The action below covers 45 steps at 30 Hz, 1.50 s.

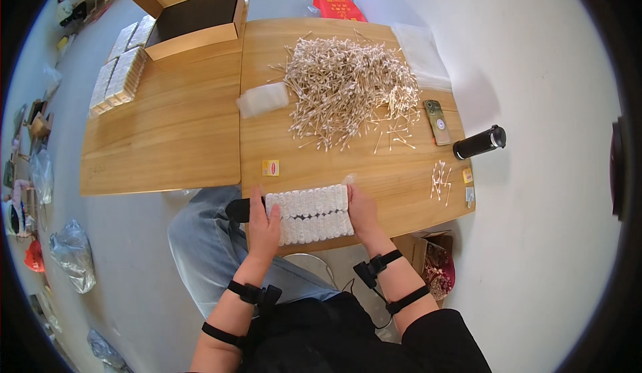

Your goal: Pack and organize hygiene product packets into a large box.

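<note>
Between my two hands, at the table's near edge, is a clear-wrapped bundle of small white packs (309, 214), laid in two rows with rounded ends. My left hand (265, 229) grips its left end, the thumb lying over the top face. Around the right end wraps my right hand (362, 211), and a bit of clear film sticks up beside its fingers. Just beyond the bundle lies a small yellow and white card (271, 167). A large heap of loose cotton swabs (351, 88) spreads over the far part of the table.
Wrapped white bundles (120, 78) are stacked at the far left by an open cardboard box (194, 25). Clear bags (263, 100) lie left of the heap. On the right are a phone (437, 122), a black bottle (479, 143) and a few loose swabs (441, 181).
</note>
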Motion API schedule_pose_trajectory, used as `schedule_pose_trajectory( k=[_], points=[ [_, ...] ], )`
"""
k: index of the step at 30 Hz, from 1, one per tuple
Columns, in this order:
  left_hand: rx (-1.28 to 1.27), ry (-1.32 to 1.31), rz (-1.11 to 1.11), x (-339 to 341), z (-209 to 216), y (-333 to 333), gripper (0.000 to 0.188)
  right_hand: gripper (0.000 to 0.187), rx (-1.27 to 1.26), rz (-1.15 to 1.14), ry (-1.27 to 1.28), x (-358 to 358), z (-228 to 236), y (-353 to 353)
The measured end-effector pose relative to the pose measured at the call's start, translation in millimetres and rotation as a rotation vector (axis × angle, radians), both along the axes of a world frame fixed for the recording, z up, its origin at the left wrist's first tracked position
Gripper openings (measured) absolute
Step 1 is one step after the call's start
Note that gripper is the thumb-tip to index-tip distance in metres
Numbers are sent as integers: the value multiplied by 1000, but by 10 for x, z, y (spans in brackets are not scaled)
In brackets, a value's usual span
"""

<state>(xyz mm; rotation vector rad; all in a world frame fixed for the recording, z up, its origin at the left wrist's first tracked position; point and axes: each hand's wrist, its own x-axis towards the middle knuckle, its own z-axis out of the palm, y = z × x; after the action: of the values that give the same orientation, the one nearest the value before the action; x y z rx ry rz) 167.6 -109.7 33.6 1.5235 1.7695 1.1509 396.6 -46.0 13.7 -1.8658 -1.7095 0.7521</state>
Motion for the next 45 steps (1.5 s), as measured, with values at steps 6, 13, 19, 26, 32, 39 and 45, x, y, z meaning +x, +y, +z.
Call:
schedule_pose_trajectory(
  k=[6, 13, 19, 26, 32, 39, 45],
  points=[
    [-254, -386, 61, 17, -46, 16, 56, 34, 34, 78, -215, -56, 15, 50],
    [-330, -434, 115, 22, -100, -59, 53, 26, 363, 16, -313, -34, -60, 41],
    [-283, -528, 148, 33, -253, -64, 50, 26, 271, 38, -260, -29, -106, 41],
    [-253, -761, 190, 6, -273, -170, 48, 22, 345, 9, -60, -120, -52, 14],
    [-381, -932, 264, 130, 77, -219, 47, 14, 193, 190, -54, -159, 574, 297],
    [-475, -1092, -123, -6, -257, -353, 60, 14, 666, 687, -264, -580, 1688, 425],
    [-157, -780, -230, -387, 486, -112, 77, 10, 788, 1034, -346, -781, 1736, -18]
  ],
)
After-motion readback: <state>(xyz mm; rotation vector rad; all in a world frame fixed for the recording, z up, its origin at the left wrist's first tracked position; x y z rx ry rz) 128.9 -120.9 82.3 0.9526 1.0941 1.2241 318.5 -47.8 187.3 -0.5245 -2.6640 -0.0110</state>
